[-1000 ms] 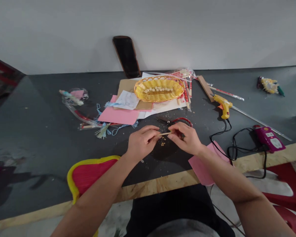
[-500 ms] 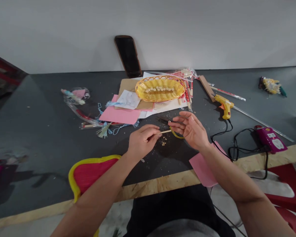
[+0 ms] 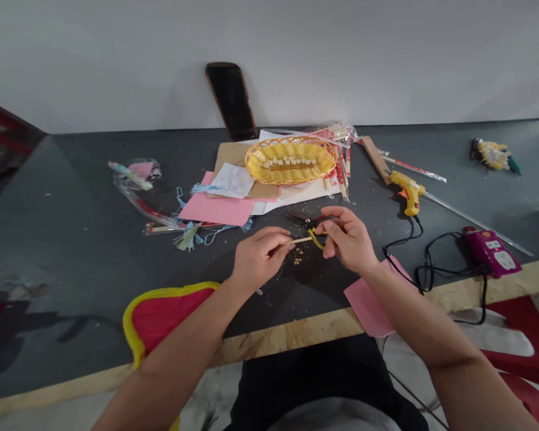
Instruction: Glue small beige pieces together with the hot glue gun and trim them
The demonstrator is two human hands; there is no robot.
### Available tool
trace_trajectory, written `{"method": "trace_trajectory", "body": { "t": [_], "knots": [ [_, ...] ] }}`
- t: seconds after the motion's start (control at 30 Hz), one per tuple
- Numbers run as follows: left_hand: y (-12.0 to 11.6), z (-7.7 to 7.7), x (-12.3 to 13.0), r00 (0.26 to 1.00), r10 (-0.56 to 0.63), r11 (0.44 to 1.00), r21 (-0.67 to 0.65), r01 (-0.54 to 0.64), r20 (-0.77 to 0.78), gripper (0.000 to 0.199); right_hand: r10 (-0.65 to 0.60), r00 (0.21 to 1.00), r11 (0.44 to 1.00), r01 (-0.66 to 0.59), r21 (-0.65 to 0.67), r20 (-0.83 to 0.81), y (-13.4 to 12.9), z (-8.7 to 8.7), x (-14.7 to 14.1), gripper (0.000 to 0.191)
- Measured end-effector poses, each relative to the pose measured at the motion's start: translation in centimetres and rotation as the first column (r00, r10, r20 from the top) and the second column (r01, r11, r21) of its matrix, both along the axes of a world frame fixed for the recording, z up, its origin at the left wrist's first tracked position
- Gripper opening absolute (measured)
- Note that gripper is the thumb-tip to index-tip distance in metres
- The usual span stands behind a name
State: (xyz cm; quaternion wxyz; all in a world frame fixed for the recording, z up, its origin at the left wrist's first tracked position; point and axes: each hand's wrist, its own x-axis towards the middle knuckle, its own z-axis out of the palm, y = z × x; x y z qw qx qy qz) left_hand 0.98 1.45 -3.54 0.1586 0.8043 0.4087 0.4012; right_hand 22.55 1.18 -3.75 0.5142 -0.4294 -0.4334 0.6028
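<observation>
A thin wooden stick (image 3: 302,240) is pinched in my left hand (image 3: 261,256), its free end pointing right. My right hand (image 3: 347,239) is closed around the yellow handles of a pair of cutters (image 3: 315,237), whose dark jaws point left, above the stick. Small cut bits (image 3: 298,257) lie on the dark table beneath the stick. Just beyond my hands, a yellow woven basket (image 3: 291,175) holds a row of small pale pieces and rests on cardboard and papers.
A yellow glue gun (image 3: 408,191) lies to the right, its cord near a purple box (image 3: 493,252). Pink paper (image 3: 218,206) and tassels (image 3: 190,237) are at the left. A phone (image 3: 232,100) leans on the wall. A red, yellow-edged board (image 3: 168,314) sits by my left forearm.
My right hand has turned and closed on the cutters' yellow handles, and the cutters look slightly lifted. My left hand with the stick has stayed nearly still.
</observation>
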Motion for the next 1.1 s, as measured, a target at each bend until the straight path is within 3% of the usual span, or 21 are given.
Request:
{"method": "trace_trajectory", "body": {
  "t": [0.13,0.23,0.47,0.77,0.9,0.97,1.03,1.1],
  "knots": [
    [-0.1,0.0,0.1,1.0,-0.004,1.0,-0.024,0.004,0.002,0.012,0.018,1.0,0.999,-0.019,-0.05,-0.013,-0.2,0.4,0.0,0.033],
    [-0.1,0.1,0.1,1.0,-0.011,1.0,-0.027,0.011,0.004,0.012,0.018,1.0,1.0,-0.018,-0.003,-0.02,-0.1,0.2,0.1,0.029],
    [-0.1,0.1,0.1,1.0,-0.009,0.998,-0.063,0.01,0.021,0.014,0.091,0.995,0.986,-0.095,0.139,0.037,0.0,-0.4,-0.1,0.052],
    [-0.1,0.1,0.1,1.0,-0.022,0.998,-0.056,0.023,0.016,0.014,0.124,0.992,0.979,-0.117,0.165,-0.036,0.1,-1.2,0.1,0.054],
    [-0.1,0.2,0.1,1.0,-0.022,0.998,-0.065,0.023,0.015,0.014,0.119,0.993,0.974,-0.12,0.192,0.014,0.1,-1.1,0.2,0.052],
    [-0.1,0.1,0.1,1.0,-0.017,0.998,-0.063,0.018,0.013,0.014,0.064,0.989,0.967,-0.094,0.238,0.13,0.2,-0.7,0.5,0.045],
    [0.0,0.0,0.0,1.0,0.007,0.998,-0.06,-0.006,0.016,0.013,-0.117,0.935,0.935,-0.01,0.354,0.334,0.5,-0.1,1.3,0.031],
    [0.1,-0.1,-0.1,0.999,0.051,0.997,-0.057,-0.051,0.01,0.012,-0.376,0.749,0.853,0.051,0.519,0.545,0.8,0.5,2.1,0.019]
  ]
}}
